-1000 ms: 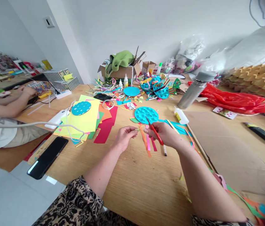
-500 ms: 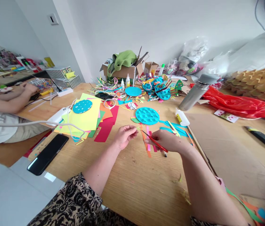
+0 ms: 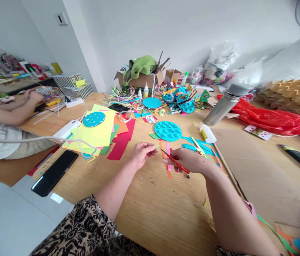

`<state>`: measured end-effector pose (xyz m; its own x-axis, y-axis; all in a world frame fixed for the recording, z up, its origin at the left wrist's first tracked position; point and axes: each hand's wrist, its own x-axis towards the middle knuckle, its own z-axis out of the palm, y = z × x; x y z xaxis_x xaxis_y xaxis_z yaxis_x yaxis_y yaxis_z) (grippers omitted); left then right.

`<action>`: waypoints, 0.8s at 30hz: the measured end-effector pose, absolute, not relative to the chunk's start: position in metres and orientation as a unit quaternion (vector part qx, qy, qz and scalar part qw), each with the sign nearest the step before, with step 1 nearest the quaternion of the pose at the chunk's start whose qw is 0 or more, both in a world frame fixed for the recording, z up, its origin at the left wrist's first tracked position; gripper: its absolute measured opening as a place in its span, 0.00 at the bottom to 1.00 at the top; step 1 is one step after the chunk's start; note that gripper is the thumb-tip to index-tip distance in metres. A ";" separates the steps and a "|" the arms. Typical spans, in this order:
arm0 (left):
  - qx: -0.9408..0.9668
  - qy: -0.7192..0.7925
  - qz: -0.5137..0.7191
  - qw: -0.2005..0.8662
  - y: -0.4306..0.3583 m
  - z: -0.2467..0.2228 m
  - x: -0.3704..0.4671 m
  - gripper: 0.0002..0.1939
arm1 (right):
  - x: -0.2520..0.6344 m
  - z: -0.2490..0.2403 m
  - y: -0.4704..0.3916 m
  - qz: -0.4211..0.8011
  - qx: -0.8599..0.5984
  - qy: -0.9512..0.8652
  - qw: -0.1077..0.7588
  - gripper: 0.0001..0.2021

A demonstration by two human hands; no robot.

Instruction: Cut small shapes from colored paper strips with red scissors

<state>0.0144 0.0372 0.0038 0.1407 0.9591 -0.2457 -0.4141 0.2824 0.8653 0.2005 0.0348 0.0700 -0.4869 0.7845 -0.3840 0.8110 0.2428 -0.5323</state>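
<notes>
The big brown tabletop (image 3: 150,206) shows lots of bare wood on the near side, with its front edge well apart from both grips. The bumpy blue circle (image 3: 168,131) lies just past them. The right grip (image 3: 188,160) holds red scissors (image 3: 183,168), slanting with tips toward the left grip (image 3: 143,154), which pinches a tiny yellow-green paper bit (image 3: 158,146), nearest the tips.
</notes>
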 end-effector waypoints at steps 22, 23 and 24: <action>0.325 0.416 0.498 0.688 0.035 0.005 0.016 0.09 | 0.198 0.058 0.036 -0.444 0.509 0.737 -0.035 0.26; 0.323 0.415 0.500 0.688 0.035 0.006 0.015 0.09 | 0.197 0.058 0.036 -0.449 0.507 0.735 -0.040 0.26; 0.319 0.414 0.501 0.690 0.035 0.006 0.015 0.09 | 0.196 0.058 0.036 -0.452 0.507 0.733 -0.045 0.26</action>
